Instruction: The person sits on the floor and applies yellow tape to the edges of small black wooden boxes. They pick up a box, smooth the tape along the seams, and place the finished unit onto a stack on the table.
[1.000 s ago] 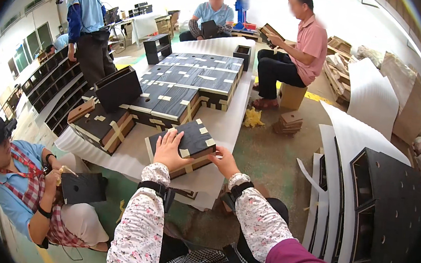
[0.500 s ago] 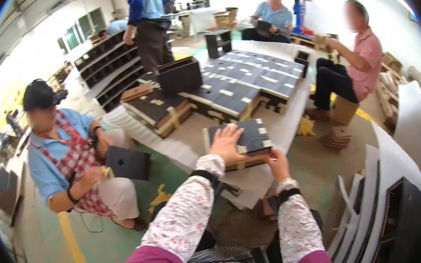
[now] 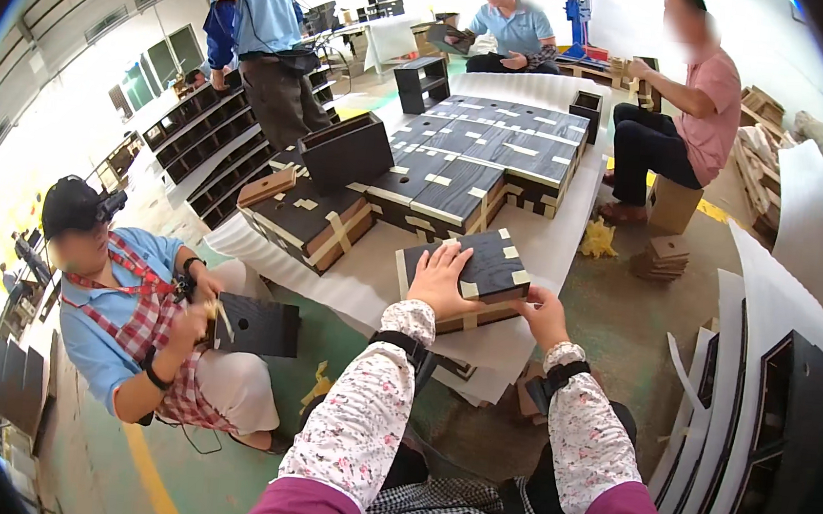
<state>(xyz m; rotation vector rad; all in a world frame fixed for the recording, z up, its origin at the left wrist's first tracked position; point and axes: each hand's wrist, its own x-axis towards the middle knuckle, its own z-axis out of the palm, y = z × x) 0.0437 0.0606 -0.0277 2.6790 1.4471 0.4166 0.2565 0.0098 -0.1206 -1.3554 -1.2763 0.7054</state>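
Observation:
A black wood-grain box [image 3: 497, 266] with tan sides and pale tape strips lies at the near edge of the padded table. My left hand [image 3: 442, 281] rests flat on its top, fingers spread, with the thumb toward the front edge. At the right front corner is my right hand [image 3: 545, 318], its bent fingers and thumb closed against the box's side. Whether a tape end is under those fingertips I cannot make out. Beyond my hands, taped black boxes [image 3: 457, 185] stand close together, and an upright open black box [image 3: 350, 152] rests on the left ones.
White foam sheet [image 3: 569, 251] covers the table. To my left a seated co-worker [image 3: 137, 316] holds a black panel [image 3: 268, 327] and tape. Stacked tan pieces [image 3: 661, 258] sit on the floor at right, near foam-wrapped panels [image 3: 710, 430]. Other people work around the far side.
My hands stay on the box, with only slight finger shifts. The co-worker at left has raised a hand with tape. The far seated person's hands have moved apart, one holding a dark panel.

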